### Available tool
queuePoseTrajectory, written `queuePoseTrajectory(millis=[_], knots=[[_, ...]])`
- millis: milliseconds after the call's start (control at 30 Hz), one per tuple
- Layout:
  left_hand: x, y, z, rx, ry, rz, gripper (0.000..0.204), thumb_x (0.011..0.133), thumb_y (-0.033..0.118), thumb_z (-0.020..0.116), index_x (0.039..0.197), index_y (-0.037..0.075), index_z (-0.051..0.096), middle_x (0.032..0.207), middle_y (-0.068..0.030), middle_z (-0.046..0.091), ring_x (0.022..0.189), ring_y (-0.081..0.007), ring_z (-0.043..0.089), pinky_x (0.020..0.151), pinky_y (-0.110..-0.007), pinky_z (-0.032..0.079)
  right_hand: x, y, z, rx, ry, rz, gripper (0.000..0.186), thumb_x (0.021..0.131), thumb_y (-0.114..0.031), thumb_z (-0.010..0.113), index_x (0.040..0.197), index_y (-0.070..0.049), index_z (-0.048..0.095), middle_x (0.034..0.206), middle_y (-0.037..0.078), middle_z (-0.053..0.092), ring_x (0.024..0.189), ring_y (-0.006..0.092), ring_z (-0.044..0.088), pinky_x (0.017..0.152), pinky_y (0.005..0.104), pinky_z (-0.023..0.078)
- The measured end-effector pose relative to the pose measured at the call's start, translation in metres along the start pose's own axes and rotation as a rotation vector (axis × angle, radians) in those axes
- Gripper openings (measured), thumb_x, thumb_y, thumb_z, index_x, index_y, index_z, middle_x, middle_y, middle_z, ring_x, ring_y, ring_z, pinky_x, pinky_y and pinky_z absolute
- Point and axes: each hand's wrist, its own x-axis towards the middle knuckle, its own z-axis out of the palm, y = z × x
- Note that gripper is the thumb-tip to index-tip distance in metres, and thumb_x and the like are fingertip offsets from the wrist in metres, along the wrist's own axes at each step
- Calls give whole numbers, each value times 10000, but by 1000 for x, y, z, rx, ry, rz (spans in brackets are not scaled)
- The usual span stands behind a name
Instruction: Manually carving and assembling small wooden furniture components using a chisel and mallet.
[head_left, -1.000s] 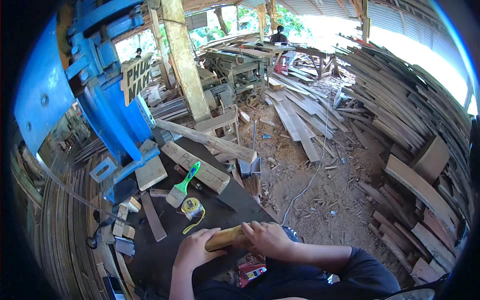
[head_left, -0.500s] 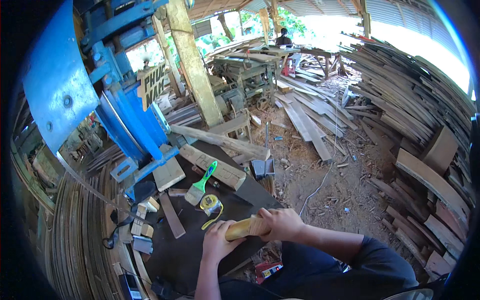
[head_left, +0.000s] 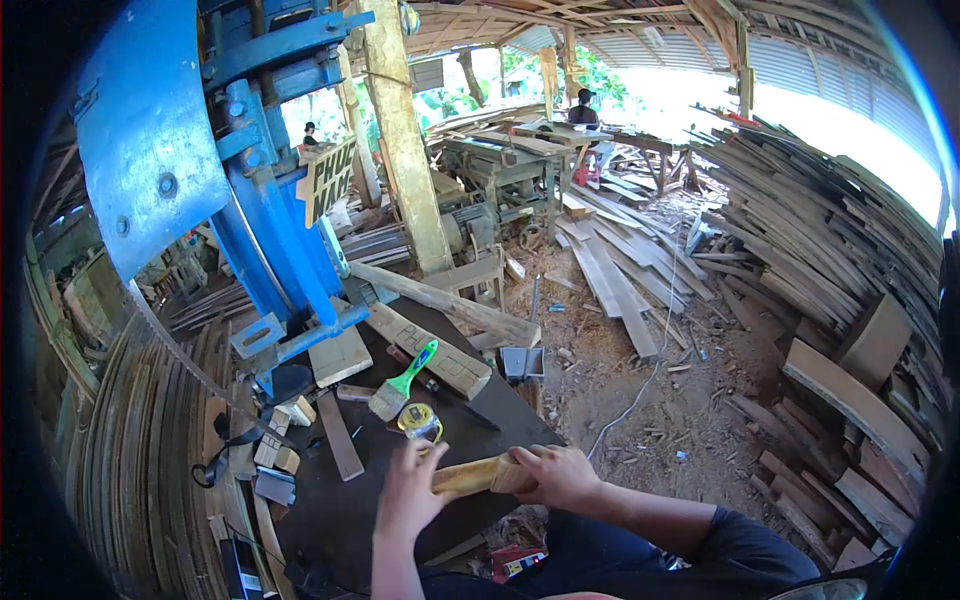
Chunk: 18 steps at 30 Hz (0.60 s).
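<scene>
My right hand [head_left: 556, 474] grips one end of a short, pale yellow-brown piece of wood [head_left: 468, 476], held above the dark tabletop [head_left: 360, 515]. My left hand [head_left: 407, 492] is at the other end of the wood, slightly blurred. Its fingers are raised and apart, no longer wrapped over the piece; whether the palm still touches it is hard to see. Just beyond the left fingertips lies a yellow tape measure [head_left: 419, 420]. A paintbrush [head_left: 405, 382] with a green handle rests behind the tape.
A large blue bandsaw [head_left: 280, 230] rises at the left, its blade [head_left: 190, 370] slanting down to the table. Wooden blocks [head_left: 272, 440] and a thin strip [head_left: 340, 435] lie on the table. Stacked planks [head_left: 830, 220] fill the right side. A person [head_left: 583, 112] is far off.
My left hand has loosened from the wood and shifted left, fingers lifting toward the tape measure. The tape's yellow strip, earlier stretched toward me, no longer shows. My right hand keeps its grip.
</scene>
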Motion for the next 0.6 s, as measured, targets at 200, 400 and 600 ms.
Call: queuePoseTrajectory(millis=[200, 400, 600], knots=[[13, 40, -127, 13, 596, 47, 779, 732, -174, 567, 1447, 135, 537, 1339, -183, 579, 1012, -285, 631, 850, -340, 526, 4, 0, -8, -15, -41, 45, 677, 734, -445, 772, 1295, -146, 537, 1047, 120, 692, 915, 330, 699, 750, 455, 571], [82, 67, -185, 310, 819, 460, 964, 723, -227, 531, 1587, 28, 189, 1583, -220, 349, 582, -136, 421, 555, -256, 463, 6, -4, 3, -32, -8, 67, 615, 711, -385, 774, 1246, -148, 588, 1044, 90, 704, 886, 326, 704, 753, 450, 577], [75, 96, -167, 116, 870, 346, 686, 760, -159, 581, 1391, 3, 365, 1514, -230, 433, 607, -157, 501, 571, -270, 477, 1, 7, 12, -2, 156, -37, 610, 728, -406, 763, 1250, -151, 581, 960, 96, 679, 842, 328, 700, 694, 452, 576]])
